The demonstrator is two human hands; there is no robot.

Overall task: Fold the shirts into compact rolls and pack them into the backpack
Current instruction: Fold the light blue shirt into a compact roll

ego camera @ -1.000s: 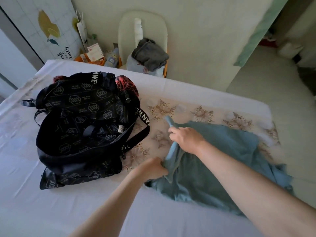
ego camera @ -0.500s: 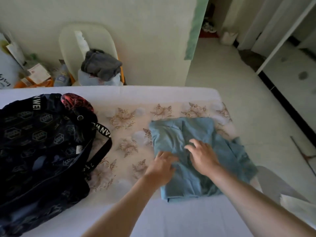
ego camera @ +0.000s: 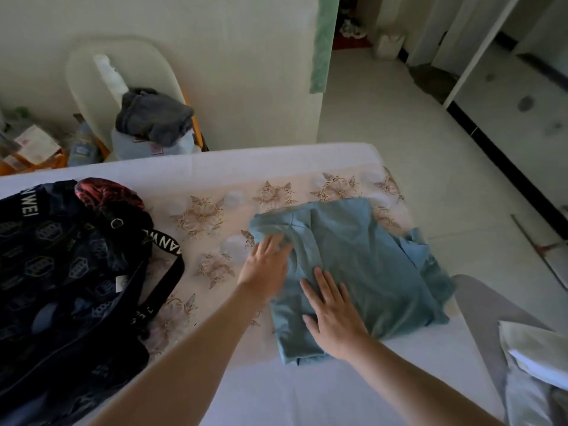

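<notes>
The blue shirt [ego camera: 368,265] lies folded into a rough rectangle on the bed [ego camera: 276,395], towards three o'clock of the view, with loose cloth bunched out at its own three o'clock edge. The left hand [ego camera: 266,265] rests flat, fingers straight, on the shirt's ten o'clock corner, partly on the cloth and partly on the floral sheet. The right hand [ego camera: 333,315] lies flat with fingers spread on the shirt's seven o'clock part; neither hand grips anything. The black backpack [ego camera: 70,272] sits well apart at nine o'clock of the shirt, with a red patterned cloth [ego camera: 107,192] showing at its top. The step in hand looks like smoothing the fold before rolling. To do it well, press the creases out from the middle towards the edges and tuck the bunched cloth at three o'clock under so the sides run straight. Then start the roll from one short end with both hands spread wide, tight and even; a slack start would likely give a fat roll that wastes room in the backpack
</notes>
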